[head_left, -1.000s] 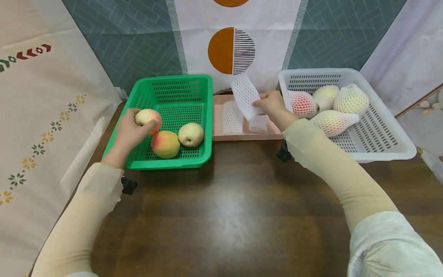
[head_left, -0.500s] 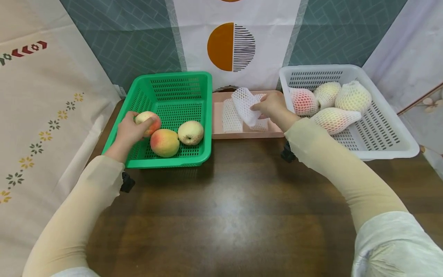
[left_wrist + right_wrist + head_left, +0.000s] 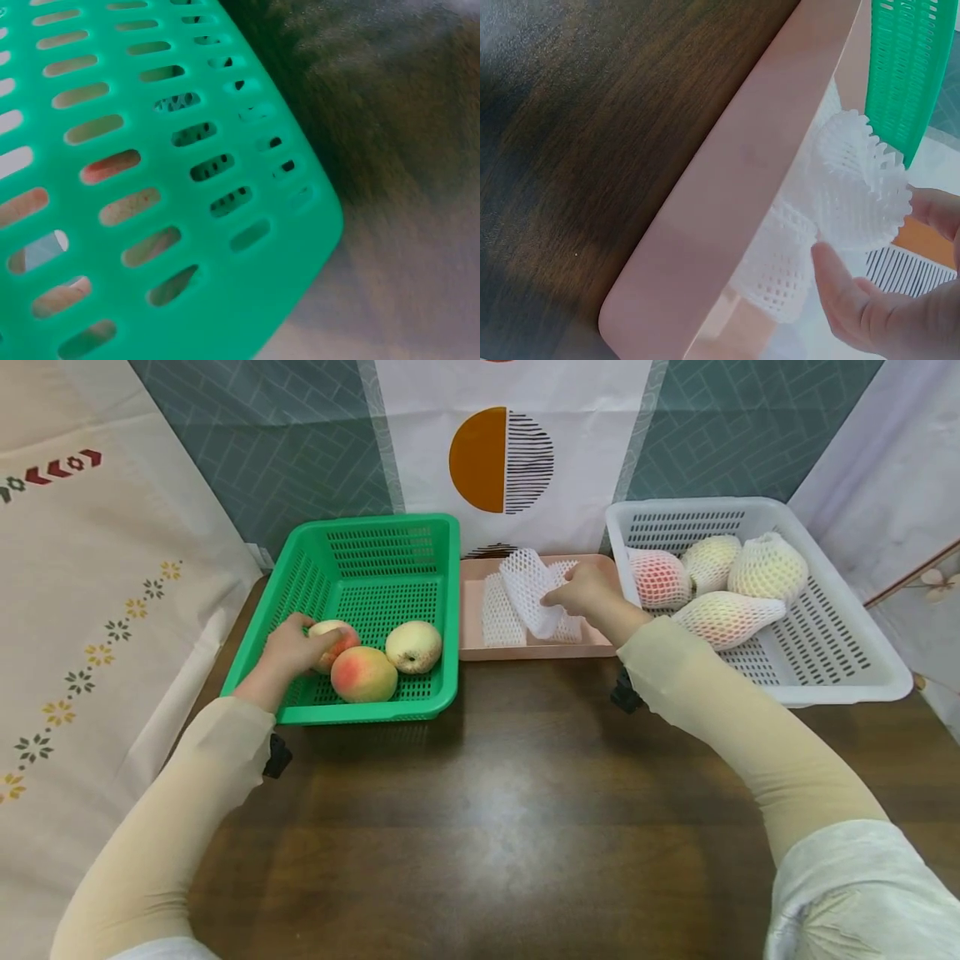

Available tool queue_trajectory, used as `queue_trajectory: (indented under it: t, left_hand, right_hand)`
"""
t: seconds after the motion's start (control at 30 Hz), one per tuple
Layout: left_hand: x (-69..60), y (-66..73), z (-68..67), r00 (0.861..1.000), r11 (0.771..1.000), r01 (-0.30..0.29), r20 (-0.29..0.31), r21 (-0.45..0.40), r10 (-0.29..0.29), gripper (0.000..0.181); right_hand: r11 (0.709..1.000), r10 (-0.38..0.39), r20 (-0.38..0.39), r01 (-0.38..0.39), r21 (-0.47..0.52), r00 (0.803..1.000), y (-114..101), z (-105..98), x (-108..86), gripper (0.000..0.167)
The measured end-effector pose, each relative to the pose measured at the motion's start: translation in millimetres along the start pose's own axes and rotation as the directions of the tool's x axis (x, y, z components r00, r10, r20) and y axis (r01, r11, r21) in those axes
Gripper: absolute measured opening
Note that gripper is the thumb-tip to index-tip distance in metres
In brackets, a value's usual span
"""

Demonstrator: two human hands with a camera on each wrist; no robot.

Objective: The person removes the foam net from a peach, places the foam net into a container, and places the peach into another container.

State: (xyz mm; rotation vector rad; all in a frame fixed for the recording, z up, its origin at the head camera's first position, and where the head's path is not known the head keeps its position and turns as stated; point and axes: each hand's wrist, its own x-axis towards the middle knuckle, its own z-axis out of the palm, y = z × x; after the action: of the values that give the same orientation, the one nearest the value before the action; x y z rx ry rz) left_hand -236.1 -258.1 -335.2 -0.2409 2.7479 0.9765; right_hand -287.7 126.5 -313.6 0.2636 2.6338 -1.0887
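Observation:
Inside the green basket [image 3: 390, 539], at its left, my left hand [image 3: 287, 650] holds a red-and-cream peach [image 3: 343, 637] with thumb and fingers at its left side. A larger yellow-red peach [image 3: 365, 675] touches it in front, and a pale speckled peach [image 3: 415, 646] lies to the right. My right hand [image 3: 588, 592] pinches a white foam fruit net [image 3: 527, 587] over the pink tray [image 3: 472, 610]; the right wrist view shows the net's round open end [image 3: 855, 180] between thumb and finger. In the left wrist view, the basket wall [image 3: 262, 300] hides most of the hand.
Other foam nets [image 3: 501, 618] lie in the tray. At the right, a white basket [image 3: 825, 695] contains several net-wrapped fruits [image 3: 767, 572]. Dark wood tabletop [image 3: 480, 793] stretches in front. A patterned cloth [image 3: 570, 468] hangs behind, and another cloth [image 3: 97, 635] stands at the left.
My left hand has lowered the peach into the basket and shifted it right, nudging the yellow-red peach right. My right hand has lowered the foam net towards the tray, still pinching it.

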Motion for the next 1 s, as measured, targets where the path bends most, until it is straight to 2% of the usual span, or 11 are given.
queue_trajectory:
  t: [0.1, 0.33, 0.47, 0.63, 0.77, 0.87, 1.0]
  left_hand:
    - [-1.3, 0.4, -1.8, 1.000, 0.999, -0.008, -0.028, 0.053, 0.010, 0.080]
    - [-5.7, 1.7, -5.7, 0.986, 0.983, -0.073, -0.133, 0.166, 0.096, 0.074]
    - [-8.8, 3.6, -7.2, 0.976, 0.977, -0.083, -0.182, 0.194, 0.119, 0.073]
    - [-13.7, 6.8, -7.0, 0.967, 0.984, -0.082, -0.227, 0.157, 0.116, 0.075]
    - [-17.9, 12.4, -8.1, 0.953, 0.990, -0.090, -0.279, 0.110, 0.117, 0.072]
    - [-18.7, 20.5, -9.5, 0.939, 0.986, -0.124, -0.307, 0.108, 0.152, 0.069]
    - [-18.2, 35.7, -9.9, 0.929, 0.977, -0.176, -0.307, 0.124, 0.206, 0.067]
  right_hand:
    - [0.999, -0.032, -0.028, 0.031, -0.033, 0.999, 0.5, -1.3, -1.3, 0.069]
    - [0.992, -0.108, -0.092, 0.101, -0.072, 0.990, 4.6, -3.6, -2.9, 0.068]
    - [0.992, -0.124, -0.092, 0.121, -0.036, 0.988, 5.2, -5.4, -5.8, 0.069]
    - [0.993, -0.116, -0.037, 0.117, 0.029, 0.993, 6.0, -10.5, -11.3, 0.071]
    - [0.989, -0.144, -0.002, 0.144, 0.030, 0.990, 4.1, -16.7, -18.2, 0.070]
    - [0.985, -0.169, -0.011, 0.170, 0.028, 0.986, 4.1, -22.6, -23.7, 0.066]
    - [0.982, -0.183, -0.028, 0.185, 0.050, 0.983, 5.4, -28.0, -32.1, 0.061]
